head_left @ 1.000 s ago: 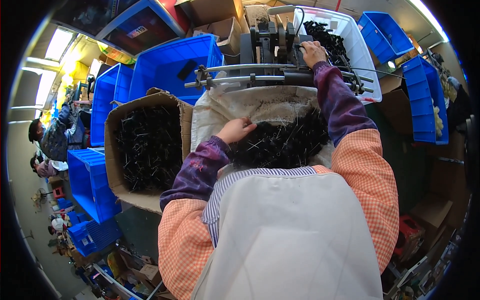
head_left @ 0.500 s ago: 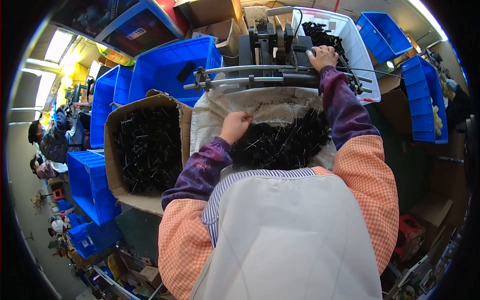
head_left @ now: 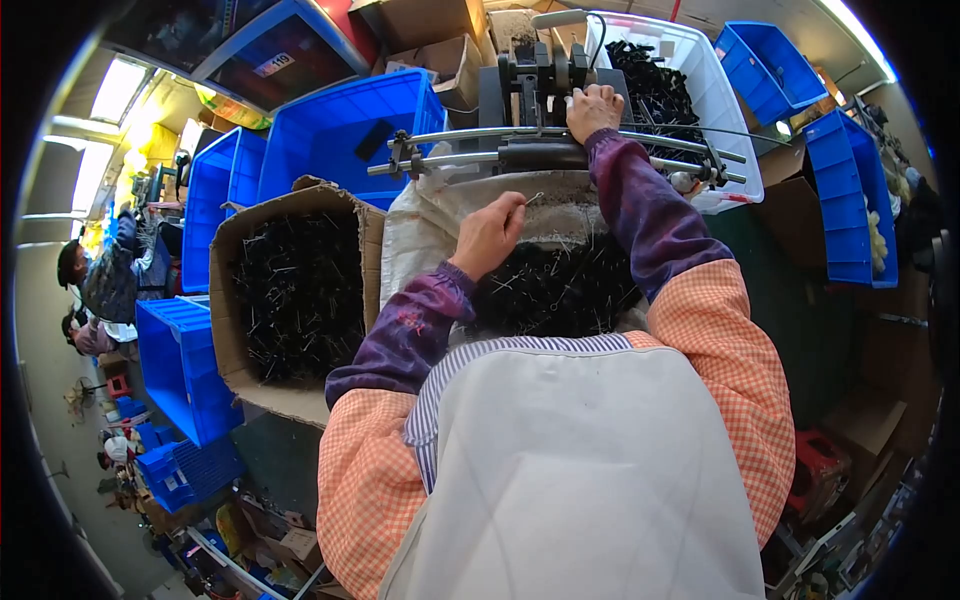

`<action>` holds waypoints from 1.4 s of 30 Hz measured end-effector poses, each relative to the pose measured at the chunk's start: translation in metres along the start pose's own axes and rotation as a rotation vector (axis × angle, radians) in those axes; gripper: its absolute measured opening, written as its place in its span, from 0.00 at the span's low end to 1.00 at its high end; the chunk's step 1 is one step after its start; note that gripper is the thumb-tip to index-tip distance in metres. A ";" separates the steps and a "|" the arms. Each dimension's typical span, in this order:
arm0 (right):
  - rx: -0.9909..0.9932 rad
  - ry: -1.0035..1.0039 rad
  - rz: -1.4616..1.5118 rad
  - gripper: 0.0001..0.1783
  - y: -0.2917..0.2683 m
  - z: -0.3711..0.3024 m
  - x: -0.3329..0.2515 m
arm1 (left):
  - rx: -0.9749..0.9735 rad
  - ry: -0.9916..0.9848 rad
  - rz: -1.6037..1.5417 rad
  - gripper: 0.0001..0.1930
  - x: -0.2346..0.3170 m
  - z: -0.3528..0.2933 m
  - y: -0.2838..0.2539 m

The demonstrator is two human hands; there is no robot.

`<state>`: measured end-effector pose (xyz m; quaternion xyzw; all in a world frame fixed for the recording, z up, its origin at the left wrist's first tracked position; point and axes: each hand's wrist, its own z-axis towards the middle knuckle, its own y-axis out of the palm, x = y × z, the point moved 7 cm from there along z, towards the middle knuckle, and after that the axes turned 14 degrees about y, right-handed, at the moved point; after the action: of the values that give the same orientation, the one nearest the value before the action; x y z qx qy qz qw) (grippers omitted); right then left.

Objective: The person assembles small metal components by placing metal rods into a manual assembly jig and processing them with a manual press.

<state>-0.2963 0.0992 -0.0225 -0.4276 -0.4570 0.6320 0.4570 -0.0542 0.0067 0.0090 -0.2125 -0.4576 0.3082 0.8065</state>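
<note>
My left hand [head_left: 490, 237] is closed in a pinch above the sack, with a thin metal wire pin [head_left: 535, 198] sticking out of the fingertips. The pin seems to end in a small loop. Up at the dark machine [head_left: 545, 78], my right hand [head_left: 596, 112] has its fingers curled in beside the wheels, just past the metal rails [head_left: 470, 158]. Whatever those fingers hold is hidden. Below both hands lies a heap of black bristly pieces with wire stems [head_left: 555, 285], on a whitish woven sack [head_left: 415, 215].
A cardboard box [head_left: 372, 250] full of similar black pieces stands at the left. A white bin [head_left: 715, 90] with black parts is behind right. Blue bins [head_left: 300, 140] stand around, and a thin dark rod [head_left: 740, 132] reaches right. Other people [head_left: 105, 270] are far left.
My right hand has moved left from the white bin's edge to the machine's wheels. My left hand has risen slightly rightward, and the wire pin now shows in its fingers.
</note>
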 end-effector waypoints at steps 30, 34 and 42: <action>-0.977 -0.482 0.772 0.16 -0.087 -0.107 0.009 | 0.147 0.035 -0.212 0.10 0.031 0.060 -0.003; -0.506 -0.386 0.710 0.12 -0.055 -0.054 0.026 | 0.120 -0.198 -0.345 0.12 0.004 0.038 0.003; 0.073 -0.097 0.074 0.11 0.002 0.024 0.055 | -0.723 -0.441 0.221 0.19 -0.078 -0.070 0.035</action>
<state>-0.3315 0.1478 -0.0258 -0.3962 -0.4390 0.6847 0.4261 -0.0342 -0.0267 -0.0949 -0.4582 -0.6717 0.2507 0.5254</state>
